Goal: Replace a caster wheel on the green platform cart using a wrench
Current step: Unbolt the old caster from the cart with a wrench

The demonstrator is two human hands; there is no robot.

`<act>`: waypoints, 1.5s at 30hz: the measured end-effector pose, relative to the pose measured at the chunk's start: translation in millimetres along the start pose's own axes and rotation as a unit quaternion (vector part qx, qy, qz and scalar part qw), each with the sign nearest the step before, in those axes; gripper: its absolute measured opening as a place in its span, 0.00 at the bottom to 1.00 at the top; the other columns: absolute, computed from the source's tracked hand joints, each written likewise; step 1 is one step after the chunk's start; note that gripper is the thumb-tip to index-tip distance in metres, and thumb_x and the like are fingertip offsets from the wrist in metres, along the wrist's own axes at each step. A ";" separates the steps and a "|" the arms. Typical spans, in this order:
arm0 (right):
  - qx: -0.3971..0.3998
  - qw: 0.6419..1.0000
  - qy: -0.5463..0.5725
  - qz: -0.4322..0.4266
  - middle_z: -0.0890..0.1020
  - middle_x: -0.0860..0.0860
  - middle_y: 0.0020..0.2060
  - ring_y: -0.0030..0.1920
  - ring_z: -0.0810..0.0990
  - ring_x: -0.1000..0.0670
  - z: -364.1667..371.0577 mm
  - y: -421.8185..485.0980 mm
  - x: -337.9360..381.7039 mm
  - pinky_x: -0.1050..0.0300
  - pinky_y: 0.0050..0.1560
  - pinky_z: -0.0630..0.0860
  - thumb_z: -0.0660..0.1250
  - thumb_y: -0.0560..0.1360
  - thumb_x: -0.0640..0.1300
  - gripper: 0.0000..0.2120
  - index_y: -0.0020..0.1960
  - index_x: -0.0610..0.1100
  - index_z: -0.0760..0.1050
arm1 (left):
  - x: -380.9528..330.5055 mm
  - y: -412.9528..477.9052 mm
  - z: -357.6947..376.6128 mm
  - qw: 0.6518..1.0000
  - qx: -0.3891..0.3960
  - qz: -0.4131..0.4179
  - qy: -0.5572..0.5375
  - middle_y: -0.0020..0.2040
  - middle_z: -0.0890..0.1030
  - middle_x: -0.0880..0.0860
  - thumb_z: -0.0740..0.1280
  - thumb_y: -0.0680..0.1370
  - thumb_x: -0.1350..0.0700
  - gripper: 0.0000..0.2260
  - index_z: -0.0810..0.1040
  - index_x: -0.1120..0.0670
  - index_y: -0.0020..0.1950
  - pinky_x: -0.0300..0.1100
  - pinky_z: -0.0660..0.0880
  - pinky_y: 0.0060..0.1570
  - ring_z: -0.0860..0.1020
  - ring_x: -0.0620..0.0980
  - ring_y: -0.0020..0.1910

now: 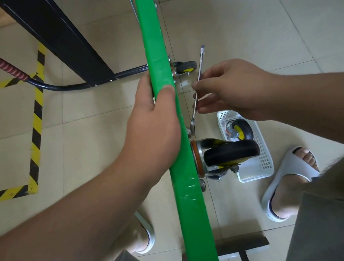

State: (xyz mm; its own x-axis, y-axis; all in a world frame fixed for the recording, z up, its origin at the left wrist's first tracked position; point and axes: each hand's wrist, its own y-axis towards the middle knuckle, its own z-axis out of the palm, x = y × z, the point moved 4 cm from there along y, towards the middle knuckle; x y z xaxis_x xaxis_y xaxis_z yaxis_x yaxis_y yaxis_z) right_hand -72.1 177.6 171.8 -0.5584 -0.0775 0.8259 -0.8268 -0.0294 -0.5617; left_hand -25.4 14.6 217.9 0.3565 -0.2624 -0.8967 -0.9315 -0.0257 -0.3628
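On the tiled floor in front of us, the green platform cart [153, 46] stands on its edge, and our left hand [153, 121] wraps its rim, thumb on the near face, to steady it. Our right hand [233, 89] pinches the wrench [201, 64] mid-shaft between thumb and fingertips; its lower head sits at a mounting bolt [189, 131] just above the caster wheel [231, 152] on the underside. A spare caster [242, 132] lies in the white basket [262, 163] beside our right foot. We judge this pinch weak for loosening: the head may slip off the bolt and round it, or our knuckles may strike the cart. If the left hand relaxes, the upright cart may tip.
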 end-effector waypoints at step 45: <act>0.009 1.000 0.010 -0.005 0.84 0.35 0.49 0.44 0.88 0.40 0.3 -2.0 -4.2 0.52 0.46 0.86 0.67 0.82 0.40 0.10 0.57 0.32 0.77 | -0.8 -0.1 -1.7 1.000 -0.001 -0.018 0.008 0.51 0.84 0.50 0.56 0.86 0.48 0.18 0.69 0.32 0.74 0.51 0.82 0.46 0.83 0.55 0.49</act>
State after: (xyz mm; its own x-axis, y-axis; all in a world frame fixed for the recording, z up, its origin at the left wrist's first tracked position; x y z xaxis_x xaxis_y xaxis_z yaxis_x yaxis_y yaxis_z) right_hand -68.1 177.8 169.5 -0.5522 -0.0576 0.8317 -0.8305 -0.0485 -0.5548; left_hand -25.7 13.2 219.1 0.3890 -0.2774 -0.8785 -0.9181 -0.0382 -0.3945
